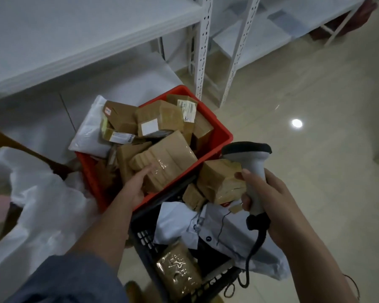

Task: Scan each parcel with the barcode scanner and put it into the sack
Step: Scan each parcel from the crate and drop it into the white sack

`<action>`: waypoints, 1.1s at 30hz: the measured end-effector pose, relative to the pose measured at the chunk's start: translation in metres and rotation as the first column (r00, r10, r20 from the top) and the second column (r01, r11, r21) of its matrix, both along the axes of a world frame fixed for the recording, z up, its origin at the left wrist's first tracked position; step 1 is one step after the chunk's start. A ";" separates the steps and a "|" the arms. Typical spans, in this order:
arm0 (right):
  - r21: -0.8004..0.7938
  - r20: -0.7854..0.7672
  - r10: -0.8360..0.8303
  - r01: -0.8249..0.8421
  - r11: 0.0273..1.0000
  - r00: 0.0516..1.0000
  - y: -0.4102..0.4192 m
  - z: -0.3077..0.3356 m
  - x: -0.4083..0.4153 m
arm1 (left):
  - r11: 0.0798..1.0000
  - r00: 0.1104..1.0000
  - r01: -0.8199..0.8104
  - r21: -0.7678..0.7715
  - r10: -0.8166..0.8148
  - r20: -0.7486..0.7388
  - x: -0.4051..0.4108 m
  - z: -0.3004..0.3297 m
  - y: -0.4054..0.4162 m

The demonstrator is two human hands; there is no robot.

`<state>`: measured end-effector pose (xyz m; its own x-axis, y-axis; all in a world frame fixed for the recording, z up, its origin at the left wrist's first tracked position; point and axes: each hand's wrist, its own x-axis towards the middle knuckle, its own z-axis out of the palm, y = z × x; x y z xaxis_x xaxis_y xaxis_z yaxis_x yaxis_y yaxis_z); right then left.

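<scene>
**Parcels, scanner and sack: positions as recorded**

Taped brown parcel (166, 162): lies uppermost in the red crate (221, 136), toward the crate's near edge, wrapped in clear tape. It is gripped at its near end by the left hand (138, 184), whose thumb is laid on top while the fingers are curled beneath.

Barcode scanner (253, 171): grey body with a dark head, held upright by the handle in the right hand (271, 200), fingers wrapped round it. Its head is turned toward the red crate. A coiled dark cable (253, 248) hangs from the base of the handle.

Other cardboard parcels (158, 119): heaped in the red crate, several bearing white labels. A white poly mailer (90, 132) is draped over the crate's far left corner.

Crumpled brown parcel (219, 182): rests at the far edge of the black crate (144, 239), touching the red crate's near right side, just beside the scanner handle.

Black crate contents: white mailer bags (206, 226) and, toward the near edge, a gold-brown wrapped packet (179, 272).

White sack (44, 206): stands open on the floor (315, 106) left of both crates, its mouth crumpled.

Surroundings: white metal shelving (204, 40) is seen behind the crates. A blue sleeve (70, 278) covers the left forearm.
</scene>
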<state>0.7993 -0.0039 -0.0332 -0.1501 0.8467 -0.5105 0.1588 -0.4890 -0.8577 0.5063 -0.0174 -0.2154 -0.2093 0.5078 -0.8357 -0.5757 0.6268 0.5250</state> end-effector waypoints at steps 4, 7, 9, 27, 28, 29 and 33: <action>-0.093 -0.022 0.011 -0.013 0.996 1.000 0.009 -0.025 0.003 | 0.996 0.998 -0.049 0.080 0.047 0.029 0.010 -0.007 0.000; -0.136 -0.070 -0.005 -0.004 0.991 0.998 0.006 -0.027 0.002 | 0.991 0.994 -0.052 0.120 0.063 -0.089 0.020 0.004 -0.008; -0.155 -0.094 -0.020 0.006 0.988 0.995 0.004 -0.023 -0.001 | 0.989 0.963 -0.009 0.147 0.048 -0.266 0.028 0.022 -0.016; -0.316 -0.460 -0.182 0.031 0.948 0.869 -0.080 0.049 -0.057 | 0.593 -0.530 0.793 -0.135 0.564 -0.634 0.046 0.177 -0.114; -0.297 -0.484 -0.167 0.018 0.955 0.859 -0.086 0.051 -0.059 | 0.590 -0.575 0.786 -0.184 0.590 -0.567 0.044 0.179 -0.119; -0.279 -0.505 -0.155 0.010 0.960 0.849 -0.091 0.052 -0.060 | 0.592 -0.609 0.775 -0.221 0.606 -0.513 0.043 0.182 -0.124; -0.202 -0.560 -0.089 -0.032 0.979 0.823 -0.109 0.053 -0.063 | 0.612 -0.676 0.733 -0.296 0.613 -0.409 0.042 0.194 -0.144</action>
